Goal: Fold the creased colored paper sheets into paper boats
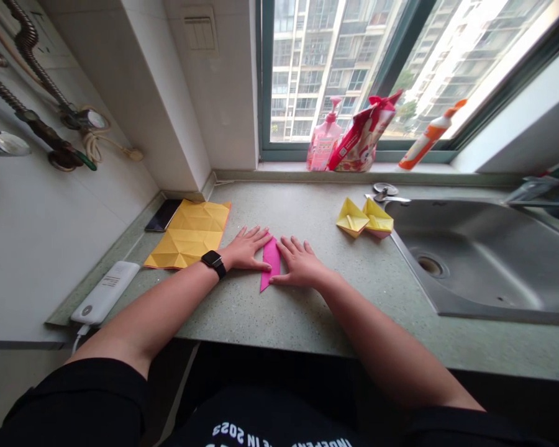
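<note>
A speckled green stone surface [307, 323] beside a steel sink [475, 261]; a creased yellow paper sheet [186, 236] off to the left, two folded paper boats [364, 218] near the sink's edge. Left grip [245, 248] and right grip [299, 262] both spread flat, palms down, pinching nothing, each touching a narrow magenta paper fold [271, 264] lying between them. Risk: uneven pressure or a sideways slip, enough to skew the fold or blur its creases.

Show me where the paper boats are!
In the head view, the two paper boats sit on the counter to the right of the right hand, just beside the left edge of the metal sink.
</note>
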`<state>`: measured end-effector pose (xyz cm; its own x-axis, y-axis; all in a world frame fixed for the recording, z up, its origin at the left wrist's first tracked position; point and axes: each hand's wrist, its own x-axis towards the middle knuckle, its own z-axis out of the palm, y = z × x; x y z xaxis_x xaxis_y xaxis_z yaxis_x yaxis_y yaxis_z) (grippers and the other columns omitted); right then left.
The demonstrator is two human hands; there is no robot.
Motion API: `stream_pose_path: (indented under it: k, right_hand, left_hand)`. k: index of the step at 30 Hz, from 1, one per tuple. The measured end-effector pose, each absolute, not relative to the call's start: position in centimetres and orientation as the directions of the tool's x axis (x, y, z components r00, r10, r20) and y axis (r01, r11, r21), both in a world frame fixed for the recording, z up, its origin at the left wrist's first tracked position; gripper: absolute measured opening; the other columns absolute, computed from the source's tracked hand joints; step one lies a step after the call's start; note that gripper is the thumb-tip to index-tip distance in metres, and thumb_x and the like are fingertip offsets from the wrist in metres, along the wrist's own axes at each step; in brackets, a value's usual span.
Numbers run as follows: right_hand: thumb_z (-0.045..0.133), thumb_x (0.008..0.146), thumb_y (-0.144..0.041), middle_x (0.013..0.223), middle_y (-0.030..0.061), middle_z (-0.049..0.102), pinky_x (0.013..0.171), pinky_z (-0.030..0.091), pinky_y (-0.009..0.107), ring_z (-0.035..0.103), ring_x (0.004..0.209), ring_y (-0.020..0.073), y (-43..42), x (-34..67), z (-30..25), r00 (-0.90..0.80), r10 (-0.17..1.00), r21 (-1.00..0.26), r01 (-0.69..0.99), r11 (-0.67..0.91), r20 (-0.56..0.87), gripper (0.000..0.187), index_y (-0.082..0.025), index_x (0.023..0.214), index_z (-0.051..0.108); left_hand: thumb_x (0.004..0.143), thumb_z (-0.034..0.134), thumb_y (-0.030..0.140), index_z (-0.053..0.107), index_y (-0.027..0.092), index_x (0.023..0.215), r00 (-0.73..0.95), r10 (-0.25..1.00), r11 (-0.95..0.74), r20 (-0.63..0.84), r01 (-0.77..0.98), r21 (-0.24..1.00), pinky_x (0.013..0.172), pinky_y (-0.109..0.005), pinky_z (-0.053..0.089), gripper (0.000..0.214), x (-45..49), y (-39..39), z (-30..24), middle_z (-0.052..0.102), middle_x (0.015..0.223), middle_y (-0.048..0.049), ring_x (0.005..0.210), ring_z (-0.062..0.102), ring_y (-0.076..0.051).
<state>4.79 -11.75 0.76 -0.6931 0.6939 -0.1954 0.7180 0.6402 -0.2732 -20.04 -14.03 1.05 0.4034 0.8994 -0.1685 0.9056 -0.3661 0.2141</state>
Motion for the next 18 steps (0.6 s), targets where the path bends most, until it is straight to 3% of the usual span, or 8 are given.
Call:
stream_pose_path:
  k: [5,8,12,15,18]
  right_hand:
    - [0.069,0.08,-0.093,0.187,0.0178,0.014,0.137,0.012,0.068,0.007,0.173,0.0462,-11.8,5.1,0.3,-0.705,0.691,-0.277,0.704,0.654,-0.158,0.132,-0.018,0.18,0.025]
    - [0.071,0.081,-0.09,0.187,0.0176,0.015,0.138,0.011,0.067,0.007,0.173,0.0455,-11.7,5.2,-0.1,-0.709,0.689,-0.282,0.698,0.658,-0.149,0.129,-0.018,0.179,0.028]
    - [0.067,0.092,-0.081,0.186,0.0159,0.023,0.138,0.012,0.067,0.014,0.173,0.0434,-11.5,5.2,-0.5,-0.701,0.706,-0.325,0.694,0.643,-0.098,0.107,-0.021,0.176,0.037]
    - [0.069,0.095,-0.072,0.182,0.0168,0.035,0.138,0.018,0.065,0.025,0.171,0.0418,-11.2,5.5,-0.8,-0.692,0.722,-0.382,0.67,0.636,-0.013,0.095,-0.021,0.172,0.045]
    - [0.068,0.1,-0.061,0.168,0.0182,0.056,0.134,0.033,0.06,0.048,0.159,0.0376,-10.8,5.9,-0.7,-0.661,0.745,-0.476,0.629,0.615,0.09,0.082,-0.02,0.168,0.049]
  left_hand:
    - [0.08,0.071,0.092,0.003,0.018,0.181,0.41,0.902,-0.367,-0.138,0.895,0.254,0.138,-0.065,-0.001,0.143,-20.3,-16.9,0.8,0.006,0.187,-0.0217,0.174,0.005,-0.044]
    - [0.083,0.069,0.091,0.002,0.019,0.181,0.4,0.906,-0.358,-0.137,0.898,0.256,0.139,-0.063,0.0,0.139,-20.3,-19.5,0.8,0.004,0.187,-0.021,0.175,0.002,-0.043]
    - [0.084,0.071,0.088,0.008,0.018,0.181,0.42,0.896,-0.366,-0.147,0.884,0.292,0.139,-0.064,0.003,0.135,-20.6,-21.4,0.9,0.009,0.187,-0.0219,0.174,0.007,-0.043]
    - [0.1,0.062,0.076,0.022,0.018,0.178,0.365,0.93,-0.326,-0.039,0.869,0.372,0.14,-0.059,0.016,0.105,-20.7,-21.2,0.8,0.028,0.183,-0.0204,0.172,0.026,-0.038]
    - [0.113,0.048,0.048,0.052,0.019,0.162,0.22,0.966,-0.258,0.136,0.839,0.48,0.134,-0.051,0.038,0.057,-20.4,-20.2,0.5,0.057,0.166,-0.0171,0.157,0.051,-0.031]
